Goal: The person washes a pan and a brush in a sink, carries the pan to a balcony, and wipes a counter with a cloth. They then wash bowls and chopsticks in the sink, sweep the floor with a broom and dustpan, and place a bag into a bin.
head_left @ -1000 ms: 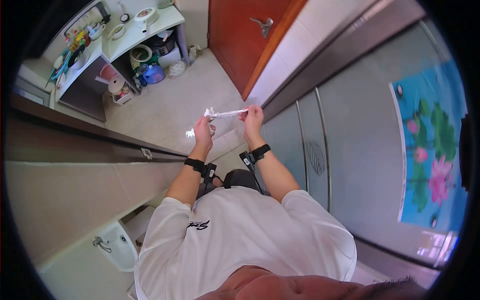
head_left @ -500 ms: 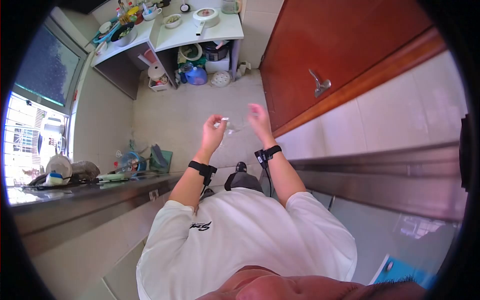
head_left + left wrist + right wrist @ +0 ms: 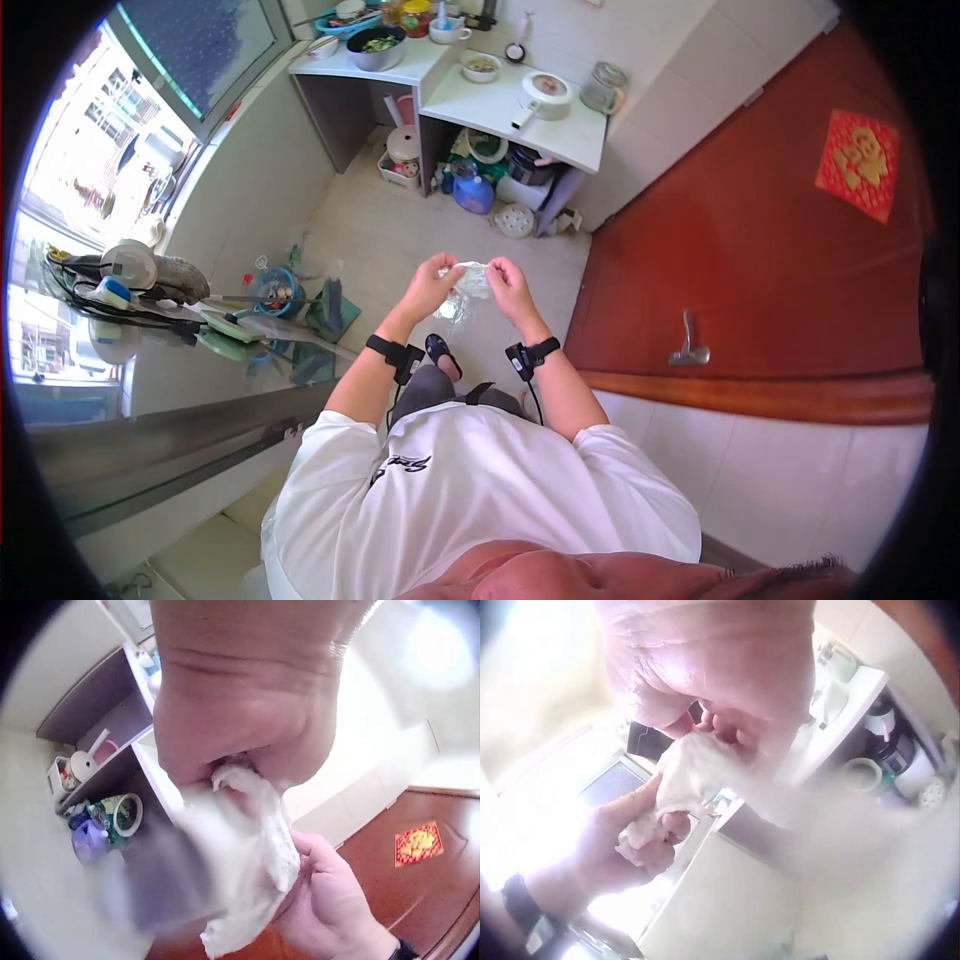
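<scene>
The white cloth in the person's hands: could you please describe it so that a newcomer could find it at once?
Start at the red door and look left to the person standing on the pale floor. Between the left hand and right hand, both pinching it, is the white cloth: crumpled, thin and soft, the only thing held in the air.

A white counter (image 3: 500,110) bearing bowls stands beside a red door (image 3: 790,250) with a metal handle (image 3: 688,345).

- Daylight is streaming through a window (image 3: 190,45) at the left.
- A red door (image 3: 790,250) is standing shut.
- White shelves (image 3: 500,100) are filling the tiled corner.
</scene>
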